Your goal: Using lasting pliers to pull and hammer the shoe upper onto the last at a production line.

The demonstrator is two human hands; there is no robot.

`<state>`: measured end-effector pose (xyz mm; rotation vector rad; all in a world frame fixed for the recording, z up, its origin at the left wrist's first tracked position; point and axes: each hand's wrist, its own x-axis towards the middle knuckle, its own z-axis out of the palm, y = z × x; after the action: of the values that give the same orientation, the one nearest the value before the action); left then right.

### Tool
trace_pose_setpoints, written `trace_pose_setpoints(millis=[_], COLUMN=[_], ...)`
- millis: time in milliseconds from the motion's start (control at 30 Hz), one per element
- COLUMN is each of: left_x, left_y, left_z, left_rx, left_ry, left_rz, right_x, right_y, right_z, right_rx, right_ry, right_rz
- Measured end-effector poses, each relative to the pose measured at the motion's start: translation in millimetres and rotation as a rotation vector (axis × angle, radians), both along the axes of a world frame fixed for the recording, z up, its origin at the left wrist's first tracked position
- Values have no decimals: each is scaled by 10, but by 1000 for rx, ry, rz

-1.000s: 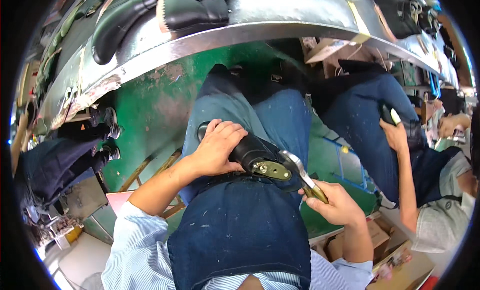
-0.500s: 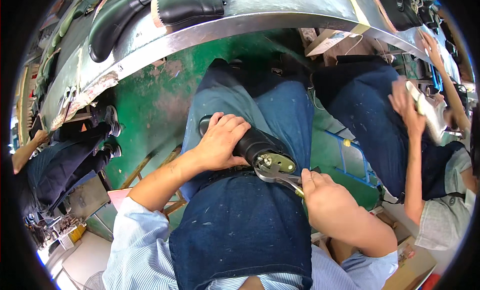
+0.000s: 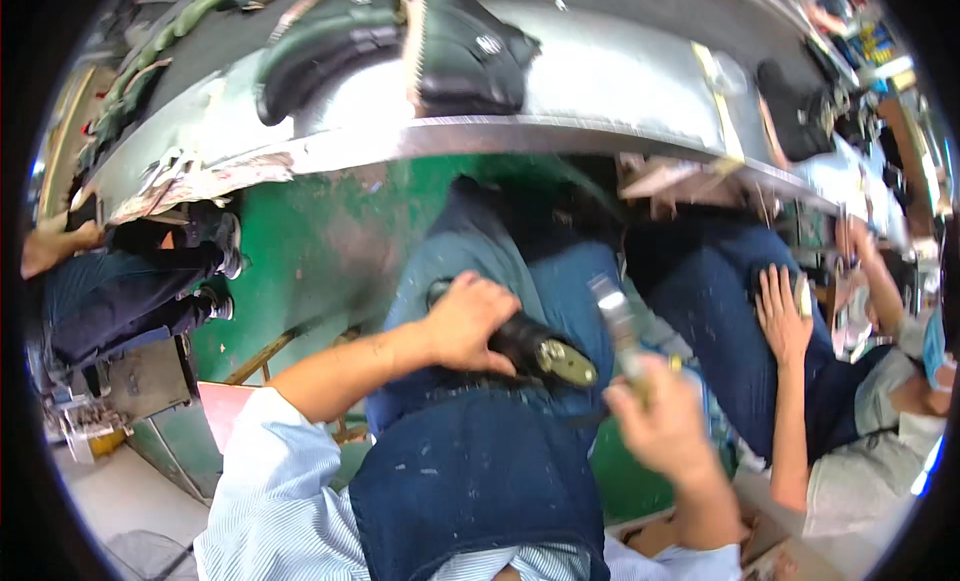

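Observation:
Across my lap lies a black boot (image 3: 520, 342), its open end facing right. In that end shows a yellowish oval face with small holes (image 3: 567, 364), probably the top of a shoe last. My left hand (image 3: 470, 323) is wrapped over the boot from the left, thumb on the near side. My right hand (image 3: 662, 413) is closed round the handles of metal pincers (image 3: 615, 316), their head pointing up and away, apart from the boot. Motion blurs the right hand and the pincers.
Ahead runs a metal-edged workbench (image 3: 560, 136) with black boots (image 3: 465, 66) on it. A co-worker's hand (image 3: 783, 316) rests on a dark thigh to the right. Another person's legs (image 3: 150, 291) are at the left. A wooden stool leg (image 3: 258, 363) stands beside my left arm.
The pincers have come off the boot's end and swung up and to the right in my right hand. My left hand keeps its hold. My view has tilted up, showing more bench.

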<state>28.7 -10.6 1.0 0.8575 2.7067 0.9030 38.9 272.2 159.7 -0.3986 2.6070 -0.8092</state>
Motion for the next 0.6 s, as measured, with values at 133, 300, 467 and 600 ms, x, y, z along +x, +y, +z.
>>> trace_pose_setpoints(millis=[133, 300, 467, 600], left_x=[44, 89, 61, 60], left_y=[119, 104, 95, 118], left_z=[66, 113, 184, 168], left_rx=[-10, -99, -130, -72], left_ry=[0, -76, -108, -173], left_rz=[3, 26, 22, 61], right_x=[159, 185, 50, -84], right_y=[-515, -637, -523, -466], right_z=[-699, -634, -610, -604], right_rx=[10, 47, 155, 169], right_ry=[345, 354, 262, 404], right_rz=[67, 79, 207, 211])
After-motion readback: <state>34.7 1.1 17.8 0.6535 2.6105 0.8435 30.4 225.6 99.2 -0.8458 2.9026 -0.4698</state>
